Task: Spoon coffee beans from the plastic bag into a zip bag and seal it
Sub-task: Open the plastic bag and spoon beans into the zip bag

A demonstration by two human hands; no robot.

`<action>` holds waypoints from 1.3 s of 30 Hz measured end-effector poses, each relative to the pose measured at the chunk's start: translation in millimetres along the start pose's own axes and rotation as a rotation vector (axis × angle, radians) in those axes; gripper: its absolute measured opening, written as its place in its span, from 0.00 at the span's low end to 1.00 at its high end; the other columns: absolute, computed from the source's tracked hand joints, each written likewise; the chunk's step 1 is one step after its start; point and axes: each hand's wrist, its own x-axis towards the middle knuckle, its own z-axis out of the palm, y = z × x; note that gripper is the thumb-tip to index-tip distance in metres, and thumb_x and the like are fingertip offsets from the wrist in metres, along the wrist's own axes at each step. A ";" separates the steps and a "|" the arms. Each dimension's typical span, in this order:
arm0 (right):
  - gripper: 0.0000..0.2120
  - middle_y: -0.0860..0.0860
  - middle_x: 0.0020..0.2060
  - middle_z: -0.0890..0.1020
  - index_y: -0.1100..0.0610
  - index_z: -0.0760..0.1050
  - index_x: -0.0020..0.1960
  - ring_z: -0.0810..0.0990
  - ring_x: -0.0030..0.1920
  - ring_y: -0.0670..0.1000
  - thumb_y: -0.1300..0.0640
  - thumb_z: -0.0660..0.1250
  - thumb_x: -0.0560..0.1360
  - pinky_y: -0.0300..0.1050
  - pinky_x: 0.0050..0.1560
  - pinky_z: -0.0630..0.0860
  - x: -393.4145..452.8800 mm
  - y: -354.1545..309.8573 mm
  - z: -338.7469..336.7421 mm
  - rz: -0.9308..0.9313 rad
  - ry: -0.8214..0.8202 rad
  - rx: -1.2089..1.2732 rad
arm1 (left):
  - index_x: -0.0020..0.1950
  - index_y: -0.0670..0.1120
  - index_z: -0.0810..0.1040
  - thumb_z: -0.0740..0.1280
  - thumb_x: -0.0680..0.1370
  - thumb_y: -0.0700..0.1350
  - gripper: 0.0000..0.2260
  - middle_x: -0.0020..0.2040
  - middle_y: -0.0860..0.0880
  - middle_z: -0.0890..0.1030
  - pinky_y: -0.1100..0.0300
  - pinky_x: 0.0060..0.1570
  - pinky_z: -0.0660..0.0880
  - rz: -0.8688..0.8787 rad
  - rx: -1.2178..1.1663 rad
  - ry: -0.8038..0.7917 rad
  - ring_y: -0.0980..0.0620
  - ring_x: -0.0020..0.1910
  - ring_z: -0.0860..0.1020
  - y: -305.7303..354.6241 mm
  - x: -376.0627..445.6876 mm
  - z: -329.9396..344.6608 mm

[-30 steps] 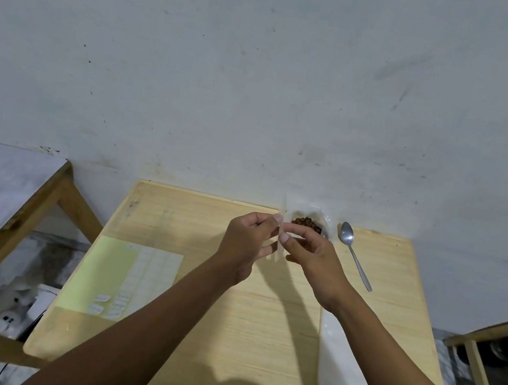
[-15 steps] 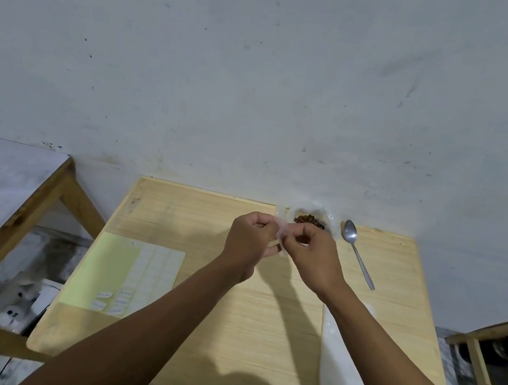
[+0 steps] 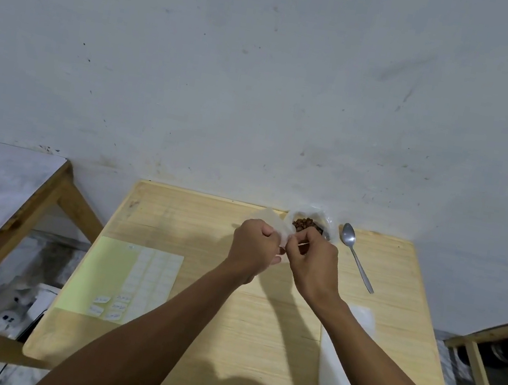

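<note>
Above the far middle of the wooden table (image 3: 273,330), my left hand (image 3: 253,247) and my right hand (image 3: 311,262) meet, each pinching an edge of a small clear zip bag (image 3: 274,226) that sticks up between them. Just behind my right hand stands the clear plastic bag (image 3: 325,221) with brown coffee beans (image 3: 306,225) showing at its open top. A metal spoon (image 3: 356,256) lies on the table to the right of that bag, bowl toward the wall. Most of the zip bag is hidden by my fingers.
A pale green sheet with white labels (image 3: 130,279) lies at the table's left. A clear flat bag (image 3: 343,352) lies at the near right under my forearm. A wall stands right behind the table. Wooden frames flank it at left (image 3: 3,237) and right (image 3: 483,382).
Both hands have moved closer together and slightly toward the wall, and the zip bag now stands up between them.
</note>
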 end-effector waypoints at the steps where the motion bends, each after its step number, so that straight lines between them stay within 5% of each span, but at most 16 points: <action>1: 0.06 0.46 0.36 0.82 0.55 0.75 0.41 0.80 0.36 0.46 0.57 0.63 0.77 0.43 0.37 0.77 1.2 1.3 -0.5 0.016 0.025 -0.011 | 0.39 0.38 0.74 0.62 0.78 0.35 0.08 0.44 0.39 0.80 0.49 0.41 0.83 0.000 0.050 -0.006 0.47 0.39 0.85 -1.8 0.3 0.4; 5: 0.06 0.50 0.32 0.78 0.57 0.73 0.40 0.78 0.34 0.51 0.60 0.62 0.76 0.50 0.36 0.76 12.8 5.3 -14.8 0.078 0.137 -0.015 | 0.38 0.32 0.75 0.64 0.74 0.40 0.11 0.37 0.37 0.82 0.42 0.40 0.82 0.025 0.281 -0.044 0.41 0.35 0.84 -8.9 -5.4 -1.7; 8: 0.07 0.50 0.31 0.78 0.56 0.72 0.39 0.78 0.33 0.51 0.60 0.62 0.76 0.48 0.36 0.75 13.3 4.3 -20.2 0.093 0.120 0.037 | 0.35 0.35 0.73 0.66 0.71 0.43 0.11 0.32 0.45 0.75 0.47 0.41 0.77 0.172 0.449 0.026 0.44 0.36 0.76 -8.6 -7.8 0.0; 11: 0.07 0.52 0.33 0.80 0.56 0.73 0.39 0.82 0.36 0.55 0.59 0.63 0.76 0.51 0.39 0.78 14.3 4.2 -24.0 0.118 0.076 0.108 | 0.38 0.38 0.75 0.69 0.72 0.38 0.05 0.49 0.47 0.74 0.56 0.55 0.68 0.496 0.534 0.168 0.43 0.58 0.73 -12.4 -4.3 -1.1; 14: 0.07 0.49 0.32 0.79 0.58 0.74 0.40 0.78 0.32 0.45 0.59 0.65 0.76 0.45 0.37 0.76 16.0 1.8 -29.1 0.114 0.025 0.143 | 0.38 0.41 0.73 0.68 0.72 0.35 0.06 0.67 0.40 0.73 0.54 0.69 0.64 0.740 0.541 0.119 0.45 0.73 0.65 -15.6 -1.0 -4.7; 18: 0.07 0.59 0.38 0.81 0.62 0.75 0.41 0.78 0.34 0.48 0.61 0.65 0.76 0.45 0.37 0.81 19.8 -1.2 -39.5 0.126 0.029 0.262 | 0.36 0.40 0.68 0.64 0.71 0.34 0.07 0.48 0.38 0.80 0.62 0.61 0.71 0.818 0.475 0.034 0.57 0.68 0.71 -14.0 2.9 -6.3; 21: 0.06 0.62 0.40 0.81 0.65 0.76 0.41 0.83 0.37 0.58 0.64 0.65 0.76 0.52 0.39 0.84 21.5 -2.7 -47.0 0.172 0.050 0.414 | 0.34 0.39 0.66 0.61 0.71 0.37 0.06 0.44 0.35 0.80 0.76 0.56 0.67 0.723 0.440 -0.040 0.67 0.60 0.73 -12.1 2.9 -8.2; 24: 0.06 0.60 0.37 0.80 0.65 0.75 0.40 0.81 0.35 0.56 0.64 0.65 0.75 0.53 0.39 0.84 21.2 -4.8 -47.5 0.187 0.088 0.459 | 0.37 0.38 0.70 0.60 0.72 0.39 0.05 0.44 0.35 0.80 0.73 0.61 0.67 0.713 0.424 -0.058 0.52 0.55 0.79 -10.0 0.6 -7.4; 26: 0.07 0.57 0.33 0.78 0.65 0.74 0.40 0.78 0.34 0.54 0.64 0.66 0.75 0.55 0.40 0.84 23.6 -3.7 -47.9 0.212 0.094 0.499 | 0.45 0.43 0.71 0.62 0.74 0.44 0.05 0.52 0.44 0.82 0.61 0.64 0.72 0.707 0.411 -0.082 0.52 0.59 0.78 -9.5 -3.0 -7.8; 28: 0.08 0.58 0.34 0.78 0.64 0.74 0.38 0.78 0.34 0.55 0.64 0.67 0.76 0.57 0.40 0.84 27.6 -2.0 -50.3 0.258 0.091 0.557 | 0.55 0.48 0.68 0.68 0.73 0.53 0.17 0.61 0.51 0.79 0.54 0.60 0.75 0.668 0.396 -0.104 0.55 0.62 0.76 -10.5 -6.2 -8.4; 32: 0.07 0.63 0.42 0.79 0.64 0.74 0.40 0.80 0.30 0.57 0.65 0.67 0.75 0.62 0.46 0.83 32.5 -1.0 -50.5 0.360 0.071 0.700 | 0.76 0.45 0.58 0.73 0.64 0.66 0.49 0.66 0.50 0.74 0.57 0.62 0.69 0.700 0.595 -0.024 0.53 0.62 0.73 -18.6 -5.1 -0.7; 39: 0.05 0.57 0.45 0.80 0.63 0.73 0.43 0.82 0.39 0.62 0.66 0.67 0.77 0.53 0.42 0.84 29.1 10.6 -48.3 0.462 -0.011 0.767 | 0.70 0.43 0.70 0.72 0.69 0.52 0.31 0.58 0.48 0.79 0.53 0.55 0.75 0.797 0.761 0.032 0.48 0.55 0.77 -39.5 11.8 6.1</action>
